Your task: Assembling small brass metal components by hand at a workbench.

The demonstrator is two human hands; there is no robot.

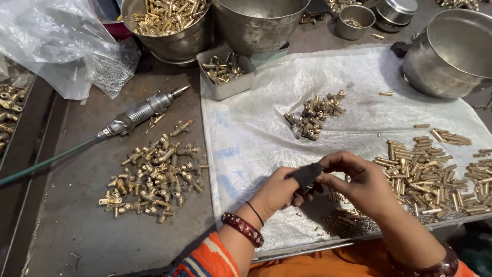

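Observation:
My left hand (281,191) and my right hand (362,183) meet over the near edge of a white woven sheet (256,128). A black cover (306,174) sits on a left fingertip, and both hands pinch a small part there; the part itself is hidden. Loose brass tubes (425,174) lie heaped to the right of my right hand. A small cluster of brass fittings (313,114) rests on the sheet beyond my hands. Several tiny brass pieces (341,218) lie under my right wrist.
A heap of assembled brass fittings (154,177) lies on the dark metal table at left, beside a pneumatic hand tool (138,114) with a green hose. Steel bowls (171,25), a small tray (225,72), a large pot (451,51) and a plastic bag (51,41) line the far side.

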